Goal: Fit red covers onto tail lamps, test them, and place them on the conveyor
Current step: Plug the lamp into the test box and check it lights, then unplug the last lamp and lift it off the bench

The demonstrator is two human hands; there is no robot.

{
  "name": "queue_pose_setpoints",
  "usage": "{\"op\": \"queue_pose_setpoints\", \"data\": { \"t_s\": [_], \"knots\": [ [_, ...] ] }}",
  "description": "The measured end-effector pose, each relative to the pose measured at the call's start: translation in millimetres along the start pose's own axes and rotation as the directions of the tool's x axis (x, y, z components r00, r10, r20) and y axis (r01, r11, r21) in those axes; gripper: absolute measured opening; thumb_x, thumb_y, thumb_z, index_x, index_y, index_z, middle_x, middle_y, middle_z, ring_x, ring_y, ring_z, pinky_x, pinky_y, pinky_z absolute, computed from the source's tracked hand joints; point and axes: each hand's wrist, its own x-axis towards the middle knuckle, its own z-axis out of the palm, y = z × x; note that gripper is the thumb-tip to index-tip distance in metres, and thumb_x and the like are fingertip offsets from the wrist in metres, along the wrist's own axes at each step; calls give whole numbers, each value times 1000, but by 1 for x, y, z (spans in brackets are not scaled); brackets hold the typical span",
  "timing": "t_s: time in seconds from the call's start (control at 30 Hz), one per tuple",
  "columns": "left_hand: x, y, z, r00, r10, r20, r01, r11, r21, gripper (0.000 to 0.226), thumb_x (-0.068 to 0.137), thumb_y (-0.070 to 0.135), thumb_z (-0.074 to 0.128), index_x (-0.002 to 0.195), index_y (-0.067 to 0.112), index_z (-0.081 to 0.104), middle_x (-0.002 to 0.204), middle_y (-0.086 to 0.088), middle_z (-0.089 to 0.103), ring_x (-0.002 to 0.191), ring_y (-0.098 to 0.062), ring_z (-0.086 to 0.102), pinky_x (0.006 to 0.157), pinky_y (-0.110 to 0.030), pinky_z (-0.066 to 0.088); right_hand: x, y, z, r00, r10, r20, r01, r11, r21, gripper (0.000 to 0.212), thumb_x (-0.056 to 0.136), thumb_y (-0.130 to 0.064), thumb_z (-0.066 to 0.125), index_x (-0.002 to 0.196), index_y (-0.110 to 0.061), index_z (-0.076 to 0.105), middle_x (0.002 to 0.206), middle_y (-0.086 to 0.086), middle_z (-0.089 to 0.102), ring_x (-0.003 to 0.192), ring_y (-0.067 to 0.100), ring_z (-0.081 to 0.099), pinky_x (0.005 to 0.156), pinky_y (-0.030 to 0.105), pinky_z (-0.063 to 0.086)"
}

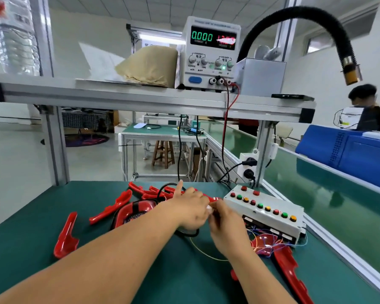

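Observation:
My left hand (pixel 190 207) and my right hand (pixel 225 224) meet above the green bench, both pinching a small white connector (pixel 209 208) between their fingertips. A black cable loops under my left wrist to a tail lamp (pixel 133 212) lying left of my hands. Several red covers lie around: one at the left (pixel 66 236), one (pixel 111 208) beside the lamp, a heap (pixel 149 191) behind my left hand. Another long red lamp part (pixel 287 268) lies at the right near coloured wires. The white test box (pixel 266 212) with coloured buttons sits just right of my hands.
A power supply (pixel 211 53) reading 0.000 stands on the upper shelf, its red and black leads hanging down. The green conveyor (pixel 329 194) runs along the right with a blue crate (pixel 349 154) beyond it. A person stands at the far right.

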Motion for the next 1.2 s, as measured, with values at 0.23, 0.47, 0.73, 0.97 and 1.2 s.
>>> {"op": "queue_pose_setpoints", "data": {
  "t_s": [0.23,0.47,0.73,0.97,1.2],
  "knots": [
    [-5,-9,-2,999,52,13,-52,999,8,48,105,40,27,140,9,38,141,-12,39,138,-31,24,122,-51,-2,1,6,-6,999,52,-18,-52,997,-55,19,88,-42,65,99,-27,67,63,-18,51,59,0,48,54,13,30],
    [-21,-29,-4,969,-70,-235,-18,934,-356,65,105,32,37,157,22,0,165,3,2,151,-18,-1,120,-33,1,0,3,-7,958,286,-1,-250,837,-487,43,89,-66,38,110,-32,57,100,-11,62,100,14,58,91,39,17],
    [-100,-117,44,679,-731,-73,449,491,-747,37,101,23,47,132,4,54,139,-22,53,129,-34,49,98,-35,39,7,-4,-9,930,358,85,-234,754,-614,37,93,-50,41,120,-31,59,130,-5,48,126,19,39,106,50,15],
    [-98,-106,66,713,-700,38,381,341,-859,49,90,44,64,124,9,57,124,-13,64,113,-30,59,100,-39,45,45,-7,1,946,280,163,-136,801,-583,25,97,-31,44,115,-24,60,119,-1,62,112,22,51,94,36,40],
    [-88,-106,62,688,-718,111,376,222,-899,56,76,44,78,112,6,57,110,-13,65,98,-30,62,90,-43,52,78,11,27,841,405,359,-76,745,-663,48,95,-25,45,142,-17,39,137,10,53,127,29,45,104,36,37]
  ]
}}
